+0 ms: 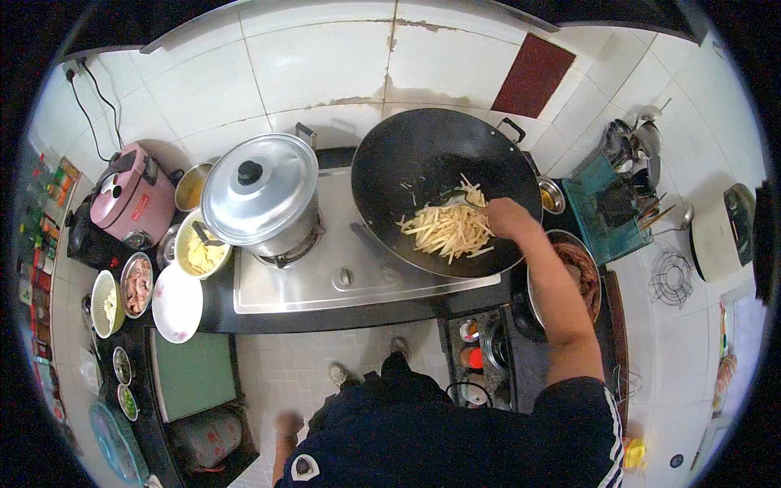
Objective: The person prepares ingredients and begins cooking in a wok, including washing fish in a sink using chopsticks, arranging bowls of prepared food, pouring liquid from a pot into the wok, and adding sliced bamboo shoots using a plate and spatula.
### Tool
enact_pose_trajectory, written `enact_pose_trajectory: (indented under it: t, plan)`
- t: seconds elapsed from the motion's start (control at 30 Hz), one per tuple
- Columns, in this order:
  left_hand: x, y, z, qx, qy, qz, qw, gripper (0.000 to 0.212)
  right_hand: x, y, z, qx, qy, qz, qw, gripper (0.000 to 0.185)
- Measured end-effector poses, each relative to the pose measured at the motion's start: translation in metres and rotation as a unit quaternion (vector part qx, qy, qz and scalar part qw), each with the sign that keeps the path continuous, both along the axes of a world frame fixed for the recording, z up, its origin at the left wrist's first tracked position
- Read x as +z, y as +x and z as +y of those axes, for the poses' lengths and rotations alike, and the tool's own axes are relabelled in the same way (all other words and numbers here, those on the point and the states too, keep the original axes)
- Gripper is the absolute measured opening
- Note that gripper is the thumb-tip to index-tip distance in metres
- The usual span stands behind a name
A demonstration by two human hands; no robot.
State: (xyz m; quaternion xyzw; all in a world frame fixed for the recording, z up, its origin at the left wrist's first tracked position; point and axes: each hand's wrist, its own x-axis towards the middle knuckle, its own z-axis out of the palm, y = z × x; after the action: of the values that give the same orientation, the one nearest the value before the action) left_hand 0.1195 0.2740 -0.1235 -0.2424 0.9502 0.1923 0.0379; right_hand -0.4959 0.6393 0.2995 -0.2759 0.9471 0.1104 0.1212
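Observation:
My right hand reaches into a large black wok on the right side of the gas stove. Its fingers are closed around the handle of a metal cooking utensil, whose head is mostly covered by food. A heap of pale cut vegetable strips lies in the wok, below and left of that hand. A few small bits cling to the wok's surface farther left. Low at my side, away from the counter, hangs my left hand. It is blurred, so its fingers cannot be made out.
A lidded aluminium pot stands on the left burner. Left of it are a pink rice cooker, a white plate and a bowl of raw meat. Right of the wok sit a basin and a teal utensil rack.

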Motion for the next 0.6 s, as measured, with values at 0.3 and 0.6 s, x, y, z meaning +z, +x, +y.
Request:
enact_pose_trajectory:
  t: [0.3,0.6]
  plan:
    - [-0.027,0.001,-0.013,-0.122,-0.052,-0.119,0.984,0.014,0.123,0.074,0.082,-0.07,0.081,0.001,0.994,0.026]
    - [0.029,-0.027,-0.009,0.334,0.667,0.088,0.66,0.017,-0.02,0.059,0.027,-0.115,-0.12,0.058,0.984,0.038]
